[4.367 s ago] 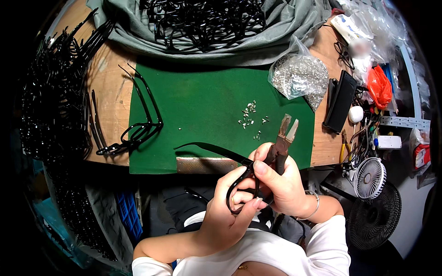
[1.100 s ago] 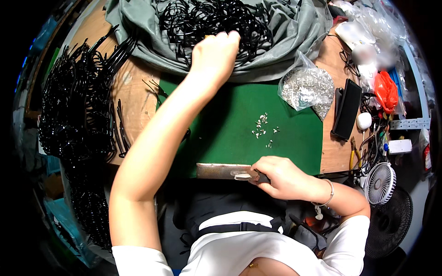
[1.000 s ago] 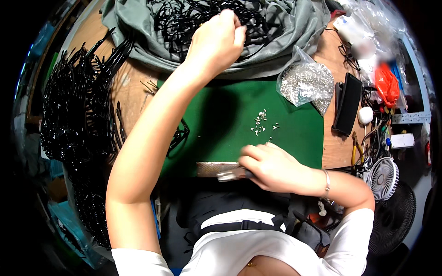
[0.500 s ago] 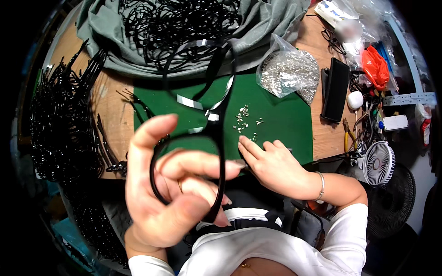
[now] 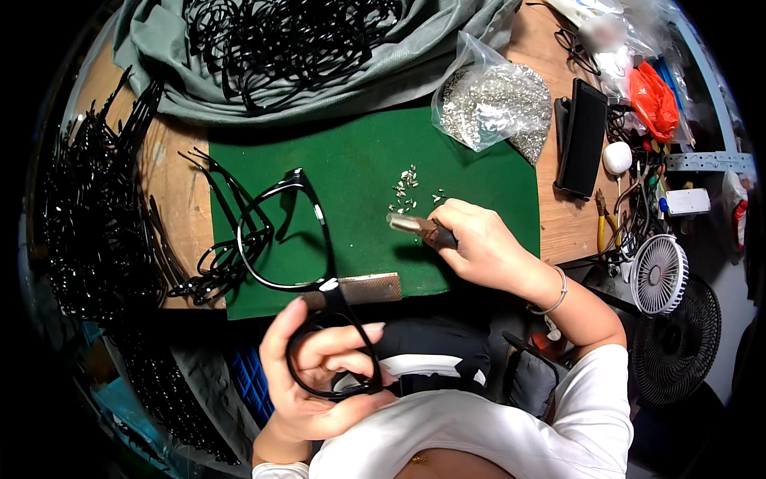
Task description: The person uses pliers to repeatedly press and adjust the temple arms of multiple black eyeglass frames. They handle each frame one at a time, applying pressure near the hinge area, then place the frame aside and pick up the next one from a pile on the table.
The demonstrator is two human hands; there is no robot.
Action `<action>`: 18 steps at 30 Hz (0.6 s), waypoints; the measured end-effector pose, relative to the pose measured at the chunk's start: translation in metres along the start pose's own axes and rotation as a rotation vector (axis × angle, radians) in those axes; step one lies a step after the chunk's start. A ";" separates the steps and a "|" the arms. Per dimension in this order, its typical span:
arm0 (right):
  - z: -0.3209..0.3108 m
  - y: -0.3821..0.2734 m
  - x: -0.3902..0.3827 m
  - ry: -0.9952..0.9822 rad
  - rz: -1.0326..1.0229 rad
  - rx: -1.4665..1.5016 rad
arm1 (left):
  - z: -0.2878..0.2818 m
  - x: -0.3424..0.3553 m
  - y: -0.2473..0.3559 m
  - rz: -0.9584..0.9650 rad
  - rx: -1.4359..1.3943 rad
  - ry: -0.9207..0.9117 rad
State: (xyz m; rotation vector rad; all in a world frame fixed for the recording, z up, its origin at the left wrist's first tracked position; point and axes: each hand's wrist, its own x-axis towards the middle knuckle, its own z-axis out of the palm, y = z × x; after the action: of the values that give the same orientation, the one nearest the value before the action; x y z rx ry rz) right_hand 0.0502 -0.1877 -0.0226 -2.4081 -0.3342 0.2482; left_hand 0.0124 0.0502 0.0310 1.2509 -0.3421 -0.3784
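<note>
- Far out to the left of the green mat, a dense heap of black frame parts covers that end of the wooden surface.
- Just off the mat's left edge, a smaller tangle of loose black frames lies partly on the wood, partly on the mat.
- Beyond the mat's far edge, a grey cloth carries another pile of black frames.
- Below the mat's near edge, the left hand is curled around one rim of a black eyeglass frame; the other rim reaches up over the mat's left part.
- A flat metal file lies along the mat's near edge, just beside that frame.
- Near the mat's middle sits a small scatter of tiny metal pieces.
- Just below those pieces, the right hand is closed around a pair of pliers, whose tip points left over the mat.
- At the mat's far right corner lies a clear bag of small metal parts.
- Right of the mat lie a flat black case, an orange bag, and a small white fan.
</note>
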 end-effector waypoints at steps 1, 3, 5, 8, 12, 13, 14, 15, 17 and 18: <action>0.001 0.000 0.000 -0.012 -0.034 -0.015 | -0.002 0.000 -0.001 -0.002 0.025 0.011; 0.002 -0.002 0.002 -0.042 -0.085 -0.064 | 0.000 0.003 -0.003 -0.004 0.040 0.017; 0.003 -0.004 0.005 -0.081 -0.119 -0.130 | 0.002 0.009 -0.002 0.016 0.046 -0.024; 0.004 -0.006 0.005 -0.124 -0.098 -0.217 | 0.005 0.013 -0.004 0.029 0.028 0.005; 0.004 -0.001 0.006 -0.093 -0.115 -0.173 | -0.002 0.009 -0.004 0.051 0.106 0.019; 0.004 -0.003 0.006 -0.095 -0.103 -0.191 | -0.001 0.010 -0.005 0.059 0.089 0.013; 0.005 -0.006 0.006 -0.096 -0.091 -0.210 | 0.001 0.013 -0.006 0.068 0.072 0.007; 0.006 -0.008 0.007 -0.095 -0.083 -0.226 | 0.003 0.016 -0.007 0.078 0.058 0.001; 0.006 -0.010 0.004 -0.097 -0.078 -0.286 | 0.010 0.020 -0.009 0.057 0.066 -0.004; 0.006 -0.012 0.004 -0.092 -0.078 -0.317 | 0.011 0.021 -0.011 0.054 0.067 -0.004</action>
State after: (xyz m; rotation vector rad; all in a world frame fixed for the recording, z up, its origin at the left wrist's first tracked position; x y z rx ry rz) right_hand 0.0504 -0.1740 -0.0201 -2.6923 -0.5432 0.2901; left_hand 0.0251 0.0279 0.0247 1.3037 -0.3938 -0.3248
